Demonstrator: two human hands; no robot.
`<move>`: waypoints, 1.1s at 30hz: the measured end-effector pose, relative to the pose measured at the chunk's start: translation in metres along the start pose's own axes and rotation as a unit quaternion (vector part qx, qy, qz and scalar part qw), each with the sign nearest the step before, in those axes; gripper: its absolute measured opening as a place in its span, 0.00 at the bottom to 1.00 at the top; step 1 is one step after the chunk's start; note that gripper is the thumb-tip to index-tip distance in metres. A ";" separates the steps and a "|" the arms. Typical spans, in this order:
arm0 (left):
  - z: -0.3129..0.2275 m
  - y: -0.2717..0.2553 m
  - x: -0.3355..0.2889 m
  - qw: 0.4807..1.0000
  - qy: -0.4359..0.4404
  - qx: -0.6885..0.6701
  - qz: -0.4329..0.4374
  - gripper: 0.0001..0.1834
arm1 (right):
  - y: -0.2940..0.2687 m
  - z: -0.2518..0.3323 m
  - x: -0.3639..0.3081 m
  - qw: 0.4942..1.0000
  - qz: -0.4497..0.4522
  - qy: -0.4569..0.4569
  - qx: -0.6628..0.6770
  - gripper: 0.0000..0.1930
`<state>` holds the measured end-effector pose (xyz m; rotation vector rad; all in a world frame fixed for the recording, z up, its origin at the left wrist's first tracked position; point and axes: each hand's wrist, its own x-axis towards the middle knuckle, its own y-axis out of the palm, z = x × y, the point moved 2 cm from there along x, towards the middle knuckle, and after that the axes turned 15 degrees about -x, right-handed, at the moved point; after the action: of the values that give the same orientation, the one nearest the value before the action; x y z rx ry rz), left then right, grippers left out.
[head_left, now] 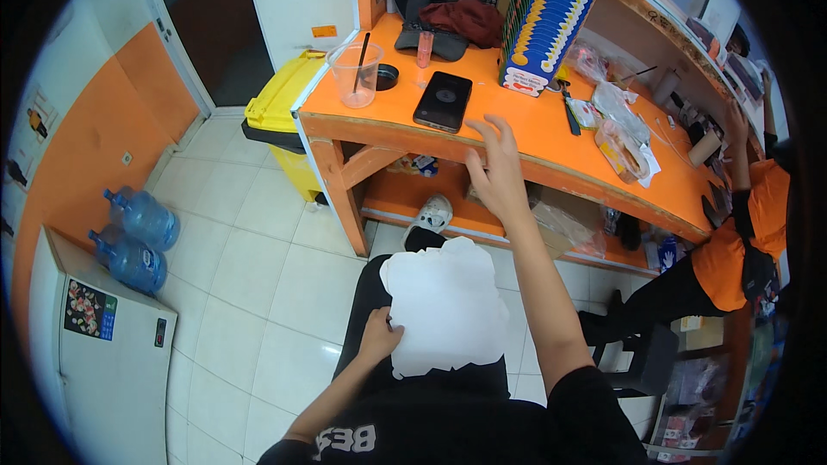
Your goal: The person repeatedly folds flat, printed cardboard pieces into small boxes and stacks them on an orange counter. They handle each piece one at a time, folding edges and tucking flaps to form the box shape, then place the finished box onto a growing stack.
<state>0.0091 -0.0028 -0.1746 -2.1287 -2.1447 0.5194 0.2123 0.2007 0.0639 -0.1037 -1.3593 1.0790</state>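
Left hand (379, 337) is closed on the left edge of a white sheet of paper (448, 306) lying across the person's lap; its fingertips are tucked under the edge and out of sight. Right hand (498, 168) is raised with fingers spread and holding nothing, at the front edge of the orange worktop (525, 125), just right of a black smartphone (443, 101) that lies flat there. Whether the fingertips touch the worktop cannot be determined. Beyond the phone stand a clear plastic cup (355, 75) with a dark straw, a small black lid (387, 77) and a tall blue-and-yellow stack of cartons (551, 9), cut off at the top. Clear plastic bags (622, 125) clutter the worktop's right side; contents unclear. A yellow bin (280, 108) stands at the left end. Another person in an orange shirt (745, 232) is partly cut off at the right rim. Two blue water bottles (138, 237) lie on the floor.
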 end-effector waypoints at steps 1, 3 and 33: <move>-0.001 0.001 -0.001 1.000 -0.003 -0.002 -0.007 0.21 | 0.008 0.002 0.012 0.999 0.016 0.018 -0.036 0.18; -0.001 0.001 -0.002 0.999 -0.024 -0.019 -0.013 0.18 | 0.023 0.004 0.025 0.993 0.037 0.022 -0.111 0.21; -0.088 -0.028 -0.001 0.936 0.173 -0.301 0.050 0.29 | -0.047 -0.027 -0.257 0.829 0.087 0.428 0.348 0.22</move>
<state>0.0077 0.0125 -0.0836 -2.3705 -2.1728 -0.5580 0.3019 0.0174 -0.1018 -0.1471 -0.1083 1.3853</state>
